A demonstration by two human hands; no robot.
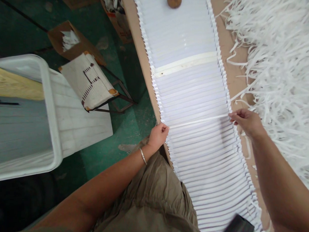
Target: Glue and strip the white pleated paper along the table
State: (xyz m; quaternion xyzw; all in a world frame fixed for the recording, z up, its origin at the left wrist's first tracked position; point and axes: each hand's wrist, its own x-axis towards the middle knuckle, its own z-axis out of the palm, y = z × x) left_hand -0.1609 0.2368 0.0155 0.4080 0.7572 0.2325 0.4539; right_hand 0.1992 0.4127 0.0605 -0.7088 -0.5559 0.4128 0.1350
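Observation:
A narrow white strip [200, 121] stretches across a long ribbed white panel [196, 87] on the table. My left hand [159, 135], with a bracelet on its wrist, pinches the strip's near end at the panel's left edge. At the right edge, my right hand [245, 121] has its fingers closed on the other end. Many parallel strips lie across the panel, their ends forming small white folds along both sides. A wider cream band [186, 64] crosses it farther up.
A big heap of loose white strips [285, 66] covers the table's right side. A black block [238, 229] and a brown wooden object [174, 0] rest on the panel. To the left stand a white plastic bin [58, 139], a covered stool [88, 81] and a cardboard box [83, 49].

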